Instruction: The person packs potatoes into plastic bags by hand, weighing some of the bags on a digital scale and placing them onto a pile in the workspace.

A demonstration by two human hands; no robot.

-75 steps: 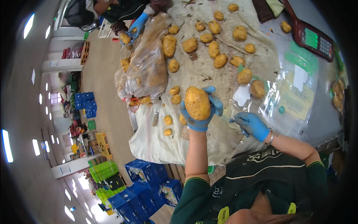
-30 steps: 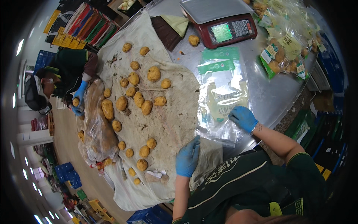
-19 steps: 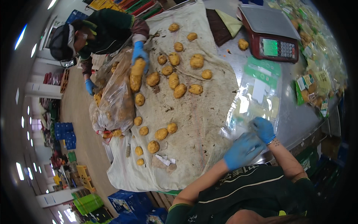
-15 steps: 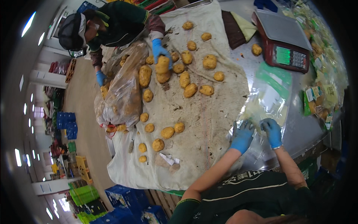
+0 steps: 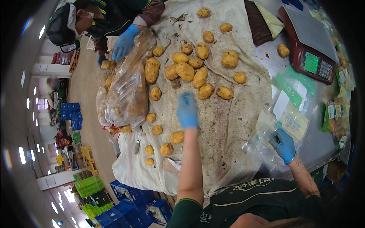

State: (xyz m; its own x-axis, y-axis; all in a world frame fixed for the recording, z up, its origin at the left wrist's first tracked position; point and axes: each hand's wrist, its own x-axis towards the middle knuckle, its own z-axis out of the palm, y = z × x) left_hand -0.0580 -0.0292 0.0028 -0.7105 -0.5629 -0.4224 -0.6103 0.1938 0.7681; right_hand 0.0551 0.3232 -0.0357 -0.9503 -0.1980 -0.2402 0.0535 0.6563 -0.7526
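Note:
My left hand (image 5: 188,110) reaches out over the dirty white cloth (image 5: 235,148), smeared by motion. Just beyond it lies a loose group of potatoes, among them a large one (image 5: 185,71) and another potato (image 5: 205,91); no contact shows. On the metal table at the right, my right hand (image 5: 282,145) pinches the near end of a clear plastic bag (image 5: 296,122) with a green printed part. That bag lies flat. Both hands wear blue gloves.
Across the table, a co-worker's gloved hand (image 5: 125,41) is over a big clear sack of potatoes (image 5: 131,91). A red weighing scale (image 5: 310,45) stands at the far right, near filled potato bags (image 5: 336,117). A knife (image 5: 137,146) lies by the sack.
My left hand has left the plastic bag and swung left over the cloth. My right hand remains at the bag. The co-worker's hand has moved from the potatoes to the sack.

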